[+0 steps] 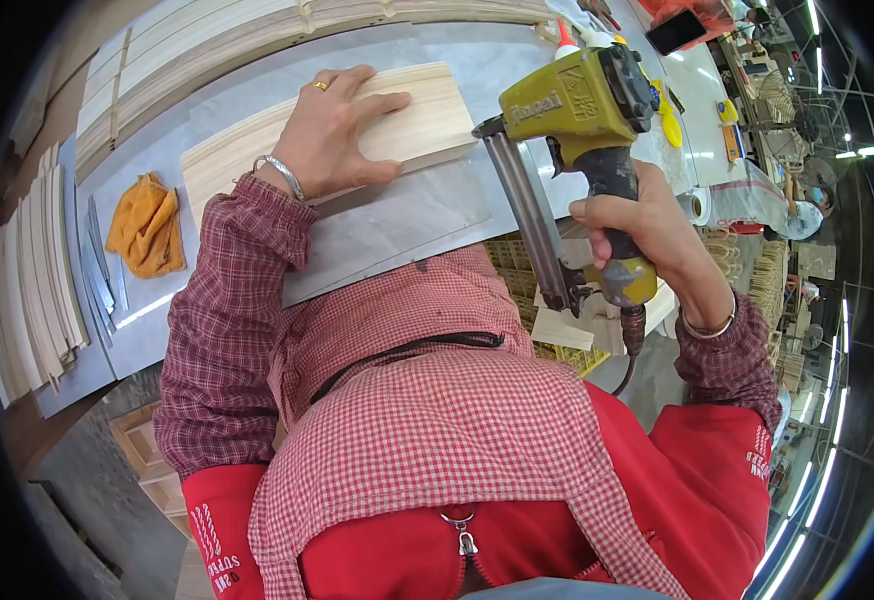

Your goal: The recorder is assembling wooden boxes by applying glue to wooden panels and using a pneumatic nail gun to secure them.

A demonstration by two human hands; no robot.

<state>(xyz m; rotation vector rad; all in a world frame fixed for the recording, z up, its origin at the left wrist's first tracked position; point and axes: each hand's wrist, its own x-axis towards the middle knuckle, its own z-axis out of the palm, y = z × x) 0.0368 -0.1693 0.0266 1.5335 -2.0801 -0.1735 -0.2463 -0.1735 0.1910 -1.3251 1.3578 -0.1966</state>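
My left hand (339, 135) lies over a pale wooden board (427, 105), fingers spread and pressing on its top and near edge. The board rests on the grey-topped table (397, 225). In my right hand (647, 215) is a yellow-green pneumatic nail gun (572, 105), its black grip wrapped by my fingers. The gun's nose is close to the board's right end; whether the two touch I cannot tell. Its long metal magazine slants down toward me, and an air hose (632, 350) hangs from the grip's base.
An orange cloth (145, 225) lies left of the board, beside thin metal strips (97, 260). Wooden slats (42, 280) are stacked at far left, with long boards (227, 60) along the back. A phone (675, 32) and a yellow tool (669, 122) sit at the right. People work beyond.
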